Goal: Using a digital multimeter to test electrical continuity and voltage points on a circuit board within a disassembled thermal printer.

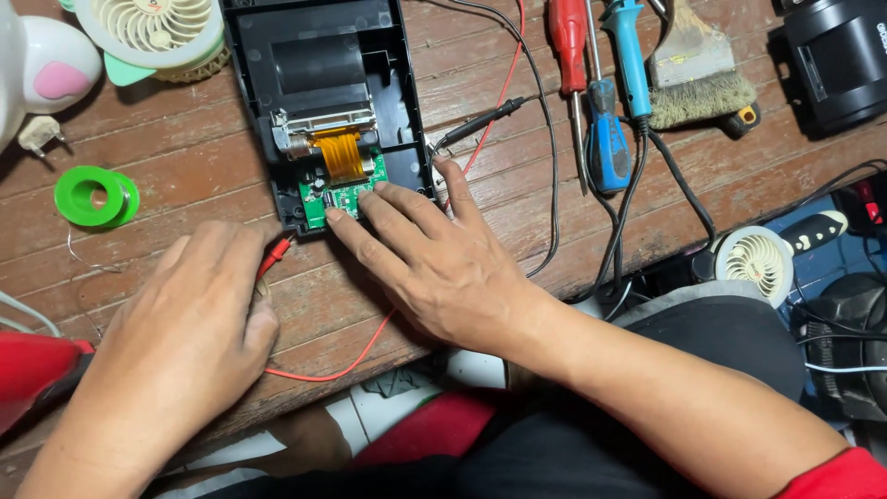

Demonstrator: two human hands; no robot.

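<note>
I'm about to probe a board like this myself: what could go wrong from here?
1. The red probe in the left hand could slip on the small green circuit board and bridge contacts.
2. The right hand fingertips rest on that board, near the orange ribbon cable, which could be strained.
3. The red lead wire hanging off the table edge could snag.

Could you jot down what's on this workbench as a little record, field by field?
Surface: wooden table
Left hand: holds a red probe, tip at the green circuit board
Right hand: fingers rest on the circuit board's edge
Device: opened black casing with orange ribbon cable
Loose lead: black probe, lying beside the casing
Tools: red screwdriver, blue screwdriver, brush
Other: green solder spool, small fan
</note>
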